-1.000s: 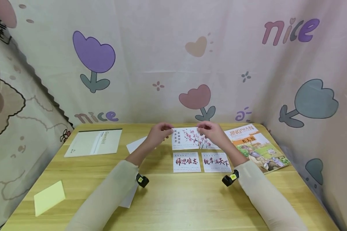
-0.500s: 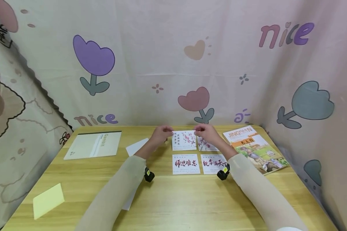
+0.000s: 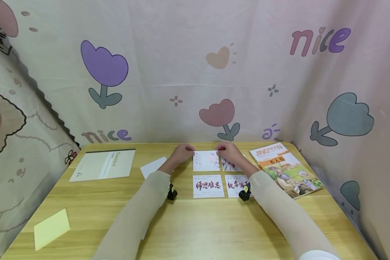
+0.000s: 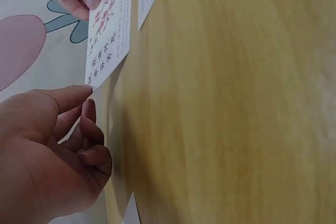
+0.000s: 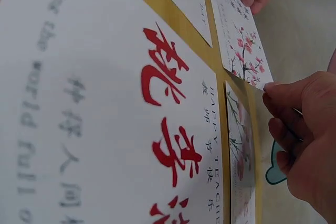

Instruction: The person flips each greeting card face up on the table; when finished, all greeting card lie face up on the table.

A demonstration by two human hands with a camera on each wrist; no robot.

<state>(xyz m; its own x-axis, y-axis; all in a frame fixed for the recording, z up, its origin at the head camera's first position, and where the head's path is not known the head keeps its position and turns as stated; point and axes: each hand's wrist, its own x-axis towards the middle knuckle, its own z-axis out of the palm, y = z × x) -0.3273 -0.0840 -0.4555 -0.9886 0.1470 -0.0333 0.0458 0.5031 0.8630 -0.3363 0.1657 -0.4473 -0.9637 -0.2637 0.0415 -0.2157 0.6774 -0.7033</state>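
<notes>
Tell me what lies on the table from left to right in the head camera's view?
Yellow sticky note → pale notebook → white paper slip → left hand → blossom card held by both hands → right hand → orange book.

You're pinching a thin, smooth paper blossom card (image 3: 206, 160) over a wooden table (image 3: 198, 224) with a matt grain; the book (image 3: 286, 169) beside it is showing a glossy paper cover.
</notes>
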